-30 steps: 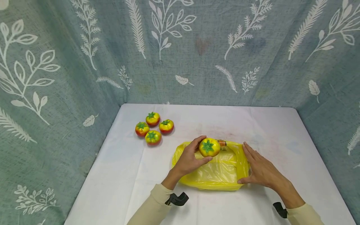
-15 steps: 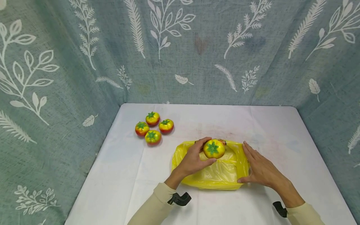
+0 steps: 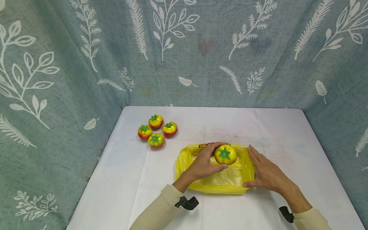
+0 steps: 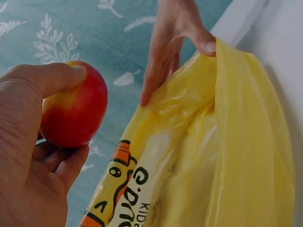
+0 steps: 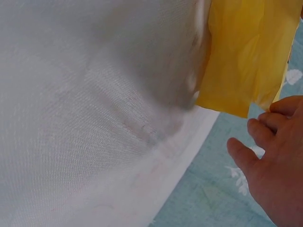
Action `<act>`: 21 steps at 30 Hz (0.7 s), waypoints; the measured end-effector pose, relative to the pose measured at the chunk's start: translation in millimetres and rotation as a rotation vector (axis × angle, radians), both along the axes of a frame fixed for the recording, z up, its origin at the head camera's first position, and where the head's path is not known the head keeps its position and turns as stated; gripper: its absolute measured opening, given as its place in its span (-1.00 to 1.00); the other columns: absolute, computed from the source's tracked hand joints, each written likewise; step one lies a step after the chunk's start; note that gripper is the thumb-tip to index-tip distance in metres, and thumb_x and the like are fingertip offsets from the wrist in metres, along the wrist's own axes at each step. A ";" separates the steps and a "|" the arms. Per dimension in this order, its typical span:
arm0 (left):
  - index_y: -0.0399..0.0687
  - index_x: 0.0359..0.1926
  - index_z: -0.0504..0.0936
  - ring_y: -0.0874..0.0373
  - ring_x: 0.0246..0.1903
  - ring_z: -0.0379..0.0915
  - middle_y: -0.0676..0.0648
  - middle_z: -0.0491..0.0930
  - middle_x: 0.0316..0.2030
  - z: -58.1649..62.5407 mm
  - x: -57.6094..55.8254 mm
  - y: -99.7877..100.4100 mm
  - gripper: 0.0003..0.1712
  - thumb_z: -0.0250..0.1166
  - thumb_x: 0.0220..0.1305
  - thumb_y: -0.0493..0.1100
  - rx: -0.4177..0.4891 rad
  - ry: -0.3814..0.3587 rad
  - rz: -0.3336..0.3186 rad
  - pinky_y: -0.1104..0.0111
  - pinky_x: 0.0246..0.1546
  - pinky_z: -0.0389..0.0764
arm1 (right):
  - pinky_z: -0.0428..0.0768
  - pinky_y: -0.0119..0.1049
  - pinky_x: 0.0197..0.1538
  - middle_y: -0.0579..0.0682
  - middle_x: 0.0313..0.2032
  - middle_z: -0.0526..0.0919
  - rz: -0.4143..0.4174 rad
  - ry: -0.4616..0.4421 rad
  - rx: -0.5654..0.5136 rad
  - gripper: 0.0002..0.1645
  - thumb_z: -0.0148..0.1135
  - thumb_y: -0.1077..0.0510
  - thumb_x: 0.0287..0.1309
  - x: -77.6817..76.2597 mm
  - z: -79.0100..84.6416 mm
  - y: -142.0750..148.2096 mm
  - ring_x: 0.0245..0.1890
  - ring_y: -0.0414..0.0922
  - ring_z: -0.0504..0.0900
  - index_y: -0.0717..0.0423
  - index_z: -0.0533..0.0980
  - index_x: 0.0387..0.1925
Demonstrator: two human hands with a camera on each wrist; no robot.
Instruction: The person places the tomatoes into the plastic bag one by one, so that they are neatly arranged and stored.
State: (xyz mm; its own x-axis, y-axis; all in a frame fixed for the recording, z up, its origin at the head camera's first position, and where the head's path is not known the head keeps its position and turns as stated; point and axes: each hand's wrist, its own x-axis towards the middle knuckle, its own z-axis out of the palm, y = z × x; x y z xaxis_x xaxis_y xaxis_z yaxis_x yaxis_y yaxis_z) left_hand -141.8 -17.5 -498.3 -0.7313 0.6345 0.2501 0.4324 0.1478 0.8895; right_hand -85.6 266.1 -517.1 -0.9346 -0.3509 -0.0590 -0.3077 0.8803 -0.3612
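Observation:
My left hand [image 3: 203,163] holds a yellow-and-red tomato [image 3: 226,154] with a green star-shaped top, thumb on one side and fingers on the other. In the left wrist view the tomato [image 4: 78,111] shows its red underside. Beneath it stands a yellow plastic bag [image 3: 221,187], its mouth spread wide. My right hand [image 3: 268,172] rests against the bag's right end, fingers fairly straight along the far corner and thumb at the near rim. The right wrist view shows that hand [image 5: 279,146] beside the yellow bag [image 5: 246,56]. The bag's floor is partly hidden by the left hand.
Several similar tomatoes [image 3: 156,140] sit grouped at the table's back left. A white cloth covers the table [image 3: 115,188]. Behind and along the sides hangs a blue-green curtain [image 3: 207,86] with white leaf prints.
My left hand has carried the tomato to the right and slightly nearer over the bag's mouth. My right hand and the other tomatoes have stayed in place.

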 end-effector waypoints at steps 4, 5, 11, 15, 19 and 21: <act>-0.23 0.45 0.22 0.22 0.18 0.43 -0.06 0.36 0.32 1.4 0.7 3.1 -0.13 0.47 0.25 -0.17 -0.013 0.001 -0.021 0.31 0.21 0.52 | 0.20 0.25 0.41 0.22 0.58 -0.10 0.003 -0.001 0.003 0.77 0.40 -0.69 -0.38 0.6 -0.1 0.3 0.46 0.30 0.15 0.23 -0.16 0.60; -0.23 0.45 0.22 0.23 0.19 0.43 -0.05 0.36 0.33 1.6 0.6 4.0 -0.14 0.46 0.25 -0.17 -0.018 -0.002 -0.025 0.33 0.22 0.51 | 0.19 0.23 0.42 0.21 0.58 -0.11 0.001 -0.006 0.005 0.77 0.41 -0.69 -0.38 0.7 0.2 0.4 0.47 0.29 0.14 0.23 -0.16 0.60; -0.19 0.47 0.22 0.26 0.21 0.42 -0.05 0.36 0.36 4.0 0.3 8.3 -0.13 0.46 0.27 -0.11 -0.079 0.008 -0.042 0.44 0.23 0.45 | 0.22 0.26 0.40 0.22 0.58 -0.09 -0.001 0.005 -0.002 0.74 0.40 -0.68 -0.36 1.6 1.5 0.4 0.44 0.34 0.18 0.24 -0.14 0.59; -0.18 0.49 0.20 0.26 0.21 0.43 -0.07 0.36 0.37 4.8 0.5 10.1 -0.11 0.45 0.27 -0.09 -0.118 0.014 -0.055 0.46 0.23 0.45 | 0.24 0.27 0.38 0.23 0.57 -0.06 -0.003 0.022 -0.009 0.73 0.43 -0.66 -0.36 2.3 1.0 -0.6 0.41 0.37 0.22 0.25 -0.10 0.59; -0.18 0.49 0.19 0.26 0.20 0.43 -0.08 0.38 0.35 3.3 -0.2 12.3 -0.11 0.45 0.28 -0.09 -0.145 0.010 -0.076 0.46 0.22 0.45 | 0.24 0.26 0.39 0.23 0.57 -0.06 0.003 0.029 -0.011 0.74 0.46 -0.64 -0.38 1.9 -0.5 -0.8 0.42 0.34 0.21 0.26 -0.10 0.59; -0.18 0.49 0.19 0.27 0.20 0.43 -0.07 0.38 0.35 2.5 -0.6 13.4 -0.11 0.44 0.28 -0.07 -0.162 0.006 -0.083 0.47 0.22 0.45 | 0.23 0.26 0.40 0.22 0.58 -0.08 0.005 0.023 -0.010 0.74 0.46 -0.64 -0.38 1.7 -0.5 -0.5 0.43 0.33 0.19 0.26 -0.12 0.59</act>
State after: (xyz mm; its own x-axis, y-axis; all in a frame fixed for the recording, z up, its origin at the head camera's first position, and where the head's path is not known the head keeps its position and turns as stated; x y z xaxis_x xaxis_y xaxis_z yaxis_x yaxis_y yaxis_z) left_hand -142.4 -4.1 -495.9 -0.6732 0.7253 0.1438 0.4545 0.2525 0.8542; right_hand -83.9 265.7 -517.6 -0.9338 -0.3562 -0.0339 -0.3206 0.8750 -0.3627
